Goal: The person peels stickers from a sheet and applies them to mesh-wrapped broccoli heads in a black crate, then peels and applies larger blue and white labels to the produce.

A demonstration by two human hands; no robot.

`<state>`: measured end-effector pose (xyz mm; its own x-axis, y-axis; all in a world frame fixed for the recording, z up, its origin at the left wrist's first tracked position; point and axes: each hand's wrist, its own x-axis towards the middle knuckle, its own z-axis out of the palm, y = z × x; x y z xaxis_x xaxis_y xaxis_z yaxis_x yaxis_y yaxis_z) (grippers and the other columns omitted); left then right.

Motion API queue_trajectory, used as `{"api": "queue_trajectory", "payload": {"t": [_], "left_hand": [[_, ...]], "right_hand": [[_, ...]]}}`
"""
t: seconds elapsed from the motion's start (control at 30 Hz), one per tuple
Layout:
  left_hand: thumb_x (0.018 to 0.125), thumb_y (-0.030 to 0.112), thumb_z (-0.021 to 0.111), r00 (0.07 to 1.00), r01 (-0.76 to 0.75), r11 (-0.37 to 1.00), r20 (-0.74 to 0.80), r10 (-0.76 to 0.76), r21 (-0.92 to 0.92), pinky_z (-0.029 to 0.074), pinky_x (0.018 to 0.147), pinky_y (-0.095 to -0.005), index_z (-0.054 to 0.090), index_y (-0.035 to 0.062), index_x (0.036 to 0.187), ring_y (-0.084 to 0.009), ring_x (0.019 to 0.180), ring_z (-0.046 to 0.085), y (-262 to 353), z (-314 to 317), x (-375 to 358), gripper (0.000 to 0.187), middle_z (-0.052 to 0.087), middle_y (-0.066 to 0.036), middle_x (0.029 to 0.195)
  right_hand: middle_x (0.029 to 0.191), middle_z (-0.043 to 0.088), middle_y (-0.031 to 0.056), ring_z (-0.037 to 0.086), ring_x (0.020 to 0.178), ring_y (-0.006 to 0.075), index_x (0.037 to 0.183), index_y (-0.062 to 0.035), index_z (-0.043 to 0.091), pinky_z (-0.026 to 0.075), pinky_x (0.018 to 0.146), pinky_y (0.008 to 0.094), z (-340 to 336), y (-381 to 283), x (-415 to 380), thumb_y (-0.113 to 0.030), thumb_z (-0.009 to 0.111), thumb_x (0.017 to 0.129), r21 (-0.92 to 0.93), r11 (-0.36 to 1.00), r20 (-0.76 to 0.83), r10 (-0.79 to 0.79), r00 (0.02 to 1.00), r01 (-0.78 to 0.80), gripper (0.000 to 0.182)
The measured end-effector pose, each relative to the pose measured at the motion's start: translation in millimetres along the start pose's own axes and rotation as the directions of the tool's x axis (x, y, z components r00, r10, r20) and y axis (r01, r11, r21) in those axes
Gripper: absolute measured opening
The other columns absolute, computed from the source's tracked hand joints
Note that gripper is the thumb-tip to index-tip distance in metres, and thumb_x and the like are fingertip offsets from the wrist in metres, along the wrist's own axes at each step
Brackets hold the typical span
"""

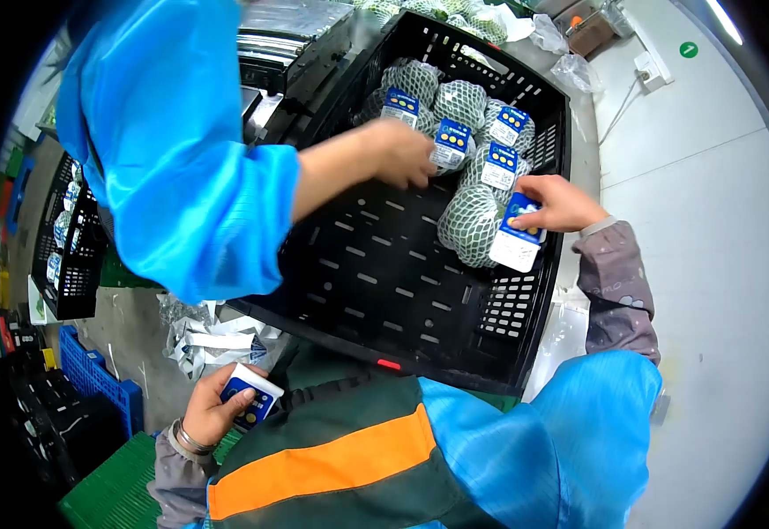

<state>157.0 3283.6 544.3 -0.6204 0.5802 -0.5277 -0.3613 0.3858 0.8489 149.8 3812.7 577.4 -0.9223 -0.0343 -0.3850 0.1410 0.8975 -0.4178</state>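
Observation:
My left hand (205,409) is closed around a small stack of blue-and-white labels (248,401), low in front of my body. Over the right side of a black plastic crate (371,282), my right hand (561,204) pinches one blue-and-white label (517,251) between thumb and fingers. That label lies against a round green item in white foam netting (468,226); whether it is stuck on cannot be seen. Several more netted items (460,104) with similar labels fill the crate's far right part. A co-worker's hand (399,152) reaches in beside them, its fingertips blurred.
The co-worker's blue sleeve (190,176) crosses the upper left. Another black crate (80,256) with netted items stands at far left. Crumpled plastic and paper strips (221,344) lie below the crate's left edge. A white wall (702,220) borders the right side.

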Motion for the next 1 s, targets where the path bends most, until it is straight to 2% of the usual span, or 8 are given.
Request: {"api": "queue_trajectory", "payload": {"t": [0.17,0.3,0.4,0.57,0.7,0.8,0.87,1.0], "left_hand": [[0.084,0.005,0.059,0.99,-0.134,0.986,-0.022,0.137,0.099,0.046,0.071,-0.0224,0.063,0.0011,0.094,-0.009,0.077,0.058,5,0,3,0.012,0.064,-0.003,0.083],[0.082,0.005,0.062,0.962,-0.214,0.968,-0.143,0.232,0.127,0.046,0.063,-0.0199,0.063,-0.0008,0.084,-0.0055,0.067,0.058,6,-4,-1,0.007,0.065,-0.004,0.074],[0.081,0.006,0.064,0.949,-0.222,0.975,-0.224,0.221,0.024,0.047,0.057,-0.0198,0.062,-0.0023,0.08,-0.0064,0.063,0.06,15,-1,1,0.008,0.065,-0.005,0.07],[0.08,0.007,0.065,0.916,-0.291,0.956,-0.276,0.291,0.042,0.05,0.061,-0.0217,0.066,-0.0011,0.085,-0.0087,0.066,0.062,47,19,10,0.01,0.066,-0.006,0.074],[0.08,0.008,0.065,0.875,-0.421,0.901,-0.215,0.434,0.106,0.05,0.066,-0.0229,0.067,0.0006,0.089,-0.012,0.076,0.063,51,26,22,0.012,0.067,-0.007,0.085],[0.078,0.01,0.069,0.873,-0.43,0.9,-0.223,0.435,0.072,0.048,0.059,-0.0205,0.065,-0.0003,0.079,-0.0068,0.064,0.059,50,37,29,0.011,0.064,-0.004,0.07],[0.072,0.013,0.076,0.861,-0.415,0.901,-0.263,0.434,0.127,0.041,0.05,-0.0193,0.058,-0.0012,0.066,-0.0015,0.058,0.049,63,44,25,0.024,0.055,0.0,0.058],[0.068,0.02,0.08,0.829,-0.415,0.899,-0.349,0.437,0.14,0.035,0.043,-0.0216,0.051,-0.0001,0.055,-0.0019,0.052,0.04,67,53,34,0.037,0.045,0.0,0.05]], "right_hand": [[0.089,0.06,0.0142,0.063,0.08,0.0319,0.101,-0.0078,0.056,0.05,0.068,0.0402,79,1,28,-0.026,0.077,0.062,-0.551,0.831,-0.191,-0.031,0.981,-0.081,0.048],[0.091,0.054,0.0136,0.06,0.075,0.0328,0.104,-0.0095,0.046,0.049,0.063,0.0427,83,-13,24,-0.021,0.078,0.058,-0.549,0.826,-0.411,-0.133,0.902,-0.128,0.057],[0.088,0.054,0.0162,0.06,0.072,0.0356,0.103,-0.0093,0.045,0.048,0.06,0.0455,129,4,22,-0.013,0.07,0.062,-0.581,0.814,-0.159,-0.115,0.981,0.001,0.048],[0.087,0.057,0.0135,0.063,0.074,0.03,0.105,-0.0123,0.053,0.049,0.06,0.0403,132,-8,33,-0.014,0.072,0.058,-0.703,0.709,-0.162,-0.084,0.983,-0.055,0.05],[0.086,0.061,0.007,0.062,0.069,0.0201,0.097,-0.0062,0.059,0.05,0.06,0.0328,97,-117,11,-0.024,0.073,0.073,0.024,0.898,-0.138,-0.432,0.891,0.439,0.033],[0.093,0.062,0.0042,0.06,0.076,0.0088,0.111,-0.0055,0.057,0.048,0.063,0.0226,82,-202,-17,-0.017,0.067,0.083,0.767,0.611,0.11,-0.427,0.898,0.196,0.032],[0.092,0.063,0.0042,0.06,0.077,0.0084,0.114,-0.003,0.056,0.048,0.064,0.0194,93,-224,-20,-0.015,0.063,0.086,0.903,0.429,0.22,-0.521,0.825,0.03,0.032],[0.083,0.064,0.0052,0.061,0.07,0.0089,0.106,0.0019,0.06,0.048,0.059,0.0201,103,-232,-12,-0.012,0.059,0.087,0.886,0.464,0.262,-0.525,0.81,0.014,0.023]]}}
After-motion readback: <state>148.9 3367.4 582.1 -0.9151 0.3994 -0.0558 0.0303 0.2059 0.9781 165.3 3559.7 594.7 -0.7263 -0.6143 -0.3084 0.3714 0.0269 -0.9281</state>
